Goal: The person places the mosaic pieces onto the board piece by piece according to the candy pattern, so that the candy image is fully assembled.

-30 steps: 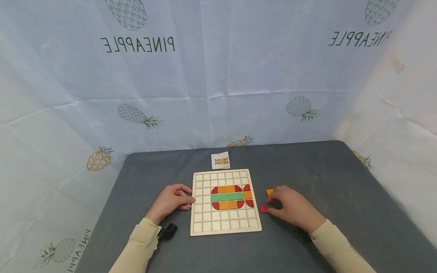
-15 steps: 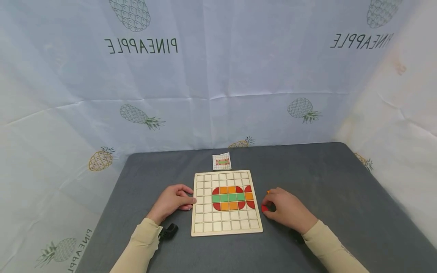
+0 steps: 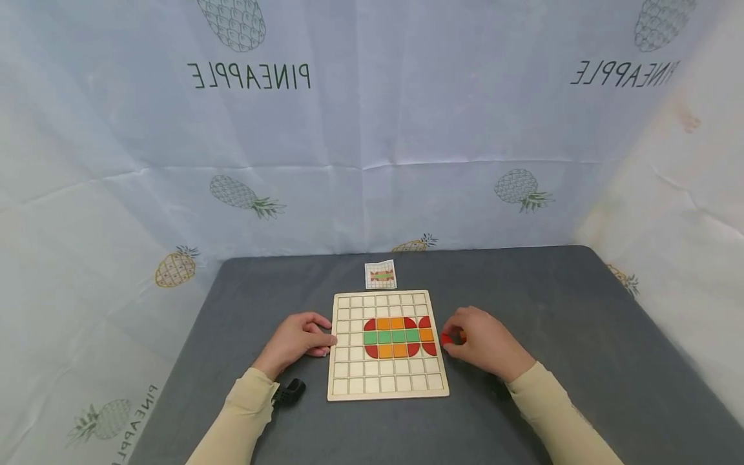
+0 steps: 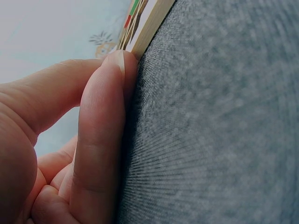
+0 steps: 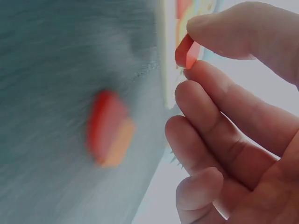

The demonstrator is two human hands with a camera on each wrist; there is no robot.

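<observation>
A square wooden grid board lies on the dark table. Red, orange and green pieces form a pattern in the middle and right of its grid. My left hand is at the board's left edge, and in the left wrist view its thumb and a finger hold that edge. Right of the board, my right hand pinches a small red piece between thumb and index finger, above the table. Below it on the table lie another red piece and an orange piece, blurred and close together.
Behind the board lies a small white card with a similar coloured grid pattern. A grey-black cloth covers the table. White fabric printed with pineapples hangs behind and at the sides.
My right hand has moved left towards the board and now pinches a red piece that lay on the table a second ago. The left hand stays at the board's edge; the view has shifted slightly.
</observation>
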